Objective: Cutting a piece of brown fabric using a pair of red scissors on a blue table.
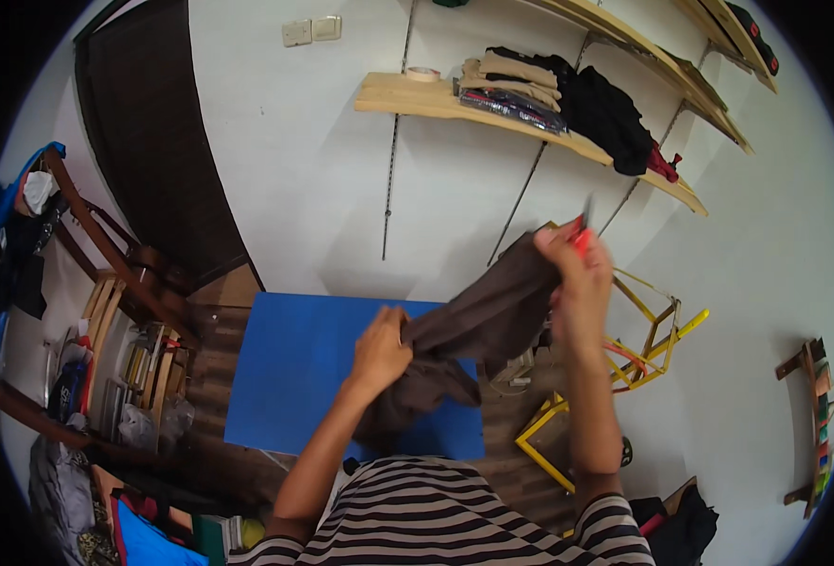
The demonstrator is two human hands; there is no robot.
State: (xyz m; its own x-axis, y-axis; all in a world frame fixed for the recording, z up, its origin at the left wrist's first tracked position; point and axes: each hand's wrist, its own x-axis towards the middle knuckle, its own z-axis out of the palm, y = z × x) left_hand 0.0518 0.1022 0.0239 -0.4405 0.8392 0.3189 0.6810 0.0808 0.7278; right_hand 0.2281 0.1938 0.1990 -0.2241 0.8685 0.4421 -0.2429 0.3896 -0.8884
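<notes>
Dark brown cloth [487, 316] is stretched up and to the right between my two hands, above the blue table. My left hand [382, 354] is closed on its lower left part, and the rest hangs in folds beneath. Raised higher at the right, my right hand [579, 278] pinches the cloth's upper corner. The same hand holds a red-handled tool with a pointed grey blade [587, 209] that sticks up past the fingers. Motion blurs this tool, so I cannot tell whether it is scissors or a knife.
The blue table [280, 368] stands before me. Yellow metal frames [657, 349] are on the floor to the right. A wooden wall shelf [403, 94] carries folded clothes [516, 80] and a tape roll [423, 74]. At the left is a wooden rack [120, 255] with boards and bags.
</notes>
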